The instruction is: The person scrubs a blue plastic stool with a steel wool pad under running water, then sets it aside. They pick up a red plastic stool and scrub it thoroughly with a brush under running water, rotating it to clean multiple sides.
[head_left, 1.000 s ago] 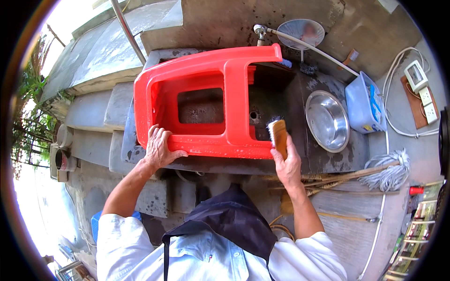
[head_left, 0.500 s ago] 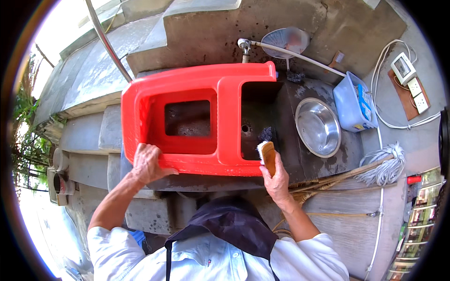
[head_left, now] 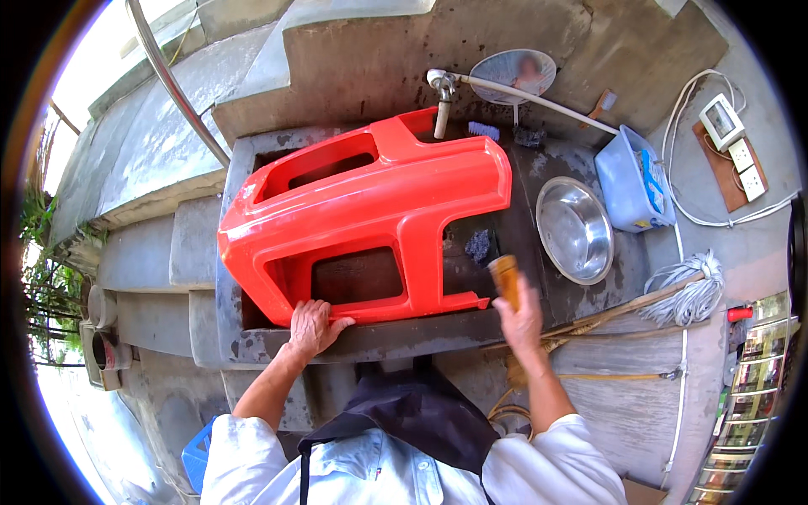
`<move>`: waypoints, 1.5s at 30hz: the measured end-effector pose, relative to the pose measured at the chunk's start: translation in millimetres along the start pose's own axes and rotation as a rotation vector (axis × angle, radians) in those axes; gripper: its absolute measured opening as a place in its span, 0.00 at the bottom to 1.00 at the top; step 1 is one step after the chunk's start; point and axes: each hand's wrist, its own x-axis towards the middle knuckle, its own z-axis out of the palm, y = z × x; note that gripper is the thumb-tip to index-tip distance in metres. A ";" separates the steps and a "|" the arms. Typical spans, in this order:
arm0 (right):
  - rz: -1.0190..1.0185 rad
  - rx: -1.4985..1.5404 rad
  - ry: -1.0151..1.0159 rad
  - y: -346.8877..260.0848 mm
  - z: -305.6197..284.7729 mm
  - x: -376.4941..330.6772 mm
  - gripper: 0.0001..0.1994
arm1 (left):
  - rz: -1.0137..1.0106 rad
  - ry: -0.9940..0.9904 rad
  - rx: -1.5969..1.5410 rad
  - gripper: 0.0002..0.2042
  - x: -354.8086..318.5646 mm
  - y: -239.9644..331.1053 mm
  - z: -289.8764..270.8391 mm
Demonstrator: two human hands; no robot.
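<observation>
A red plastic stool (head_left: 438, 189) lies tipped on its side across the dark sink (head_left: 252, 343), two of its open-framed sides showing. My left hand (head_left: 311, 330) grips its near edge, fingers over the rim and thumb stretched along it. In my right hand (head_left: 522, 320) is a wooden-backed scrubbing brush (head_left: 505, 282), held just right of the stool's lower leg and apart from it. Motion blurs the brush a little. Behind it, a dark scouring pad (head_left: 478, 246) rests in the sink.
A steel basin (head_left: 575, 231) and a blue plastic tub (head_left: 631, 181) stand on the right ledge. The tap (head_left: 441, 105) hangs over the stool's far side, near a round mirror (head_left: 513, 71) and a purple brush (head_left: 483, 130). A mop (head_left: 686, 290) lies at the right.
The stool has rolled over, bringing another side up and its near edge down onto the sink rim. My left hand moved right with it; the brush moved right, away from the stool.
</observation>
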 end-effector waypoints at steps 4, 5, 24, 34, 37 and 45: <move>0.100 -0.065 0.188 85.0 -44.0 79.9 0.37 | 0.006 -0.041 0.032 0.21 -6.1 20.2 -13.6; 0.090 -0.110 0.191 105.0 -52.3 101.5 0.38 | 0.109 0.051 0.017 0.22 -3.0 32.3 -22.4; -0.251 0.305 -0.093 -31.0 -123.6 149.5 0.25 | 0.265 0.025 0.204 0.51 130.7 74.9 -123.0; -0.439 -0.370 -0.171 -111.1 -49.4 85.9 0.26 | 0.313 0.115 0.270 0.48 110.2 84.7 -58.9; -0.232 -0.434 -0.090 -73.9 -51.3 87.4 0.27 | 0.384 0.147 0.334 0.38 110.0 88.2 -38.8; -0.330 -0.056 -0.069 -118.9 -0.5 58.7 0.28 | 0.346 0.030 0.329 0.44 108.0 90.8 -43.4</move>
